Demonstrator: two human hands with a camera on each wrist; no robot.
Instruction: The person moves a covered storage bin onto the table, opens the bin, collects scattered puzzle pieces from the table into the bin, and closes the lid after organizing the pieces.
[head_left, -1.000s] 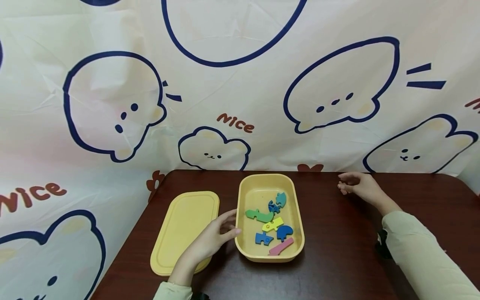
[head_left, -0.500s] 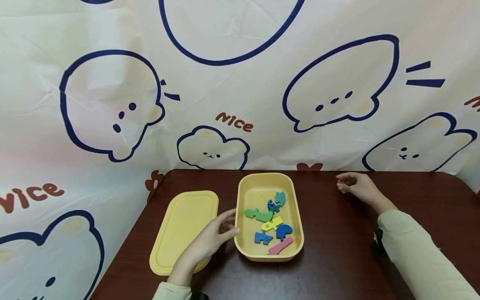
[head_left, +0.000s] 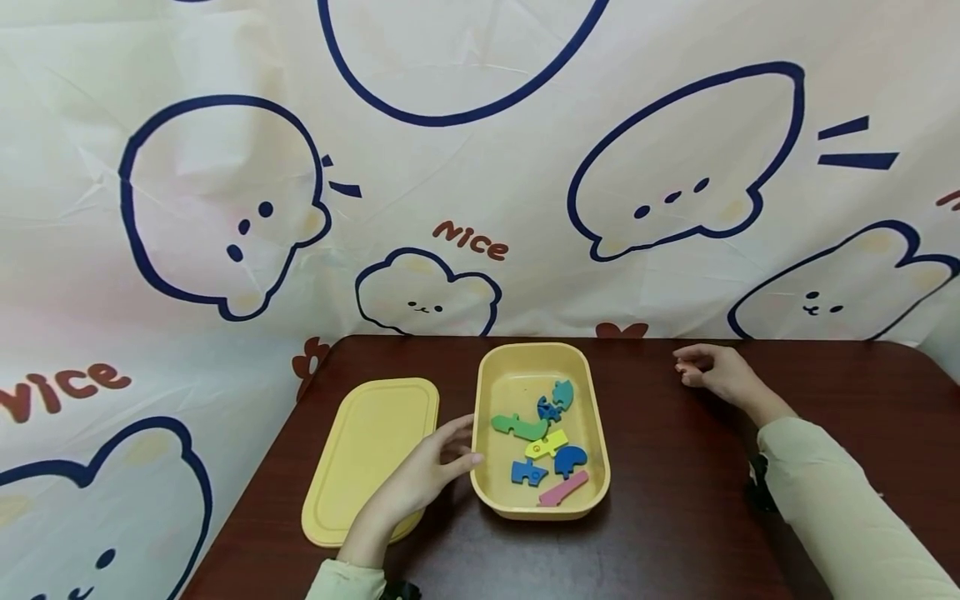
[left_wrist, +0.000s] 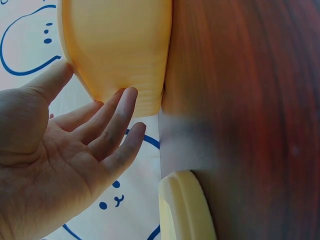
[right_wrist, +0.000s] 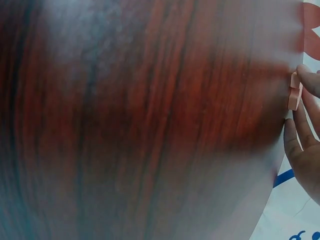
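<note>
A yellow plastic box [head_left: 491, 492] holds several puzzle pieces: a green one [head_left: 519, 427], a yellow one [head_left: 546, 445], a pink one [head_left: 562, 489], blue ones [head_left: 529, 472] and a teal one [head_left: 562, 394]. My left hand [head_left: 429, 467] rests against the box's left side, thumb at the rim and fingertips on the outer wall, as the left wrist view also shows. At the far edge of the table, right of the box, my right hand [head_left: 722, 377] pinches a small salmon-coloured puzzle piece [right_wrist: 294, 92] between thumb and fingers, close over the tabletop.
The flat yellow lid [head_left: 367, 450] lies left of the box, partly under my left forearm in the head view. All of it is on a dark brown wooden table [head_left: 667, 517]. A white cloth [head_left: 525, 183] with cartoon outlines hangs right behind the table's far edge.
My right hand has shifted very slightly left with the small puzzle piece in its fingers. My left hand, the box and the lid stay in place; the head view has tilted a little.
</note>
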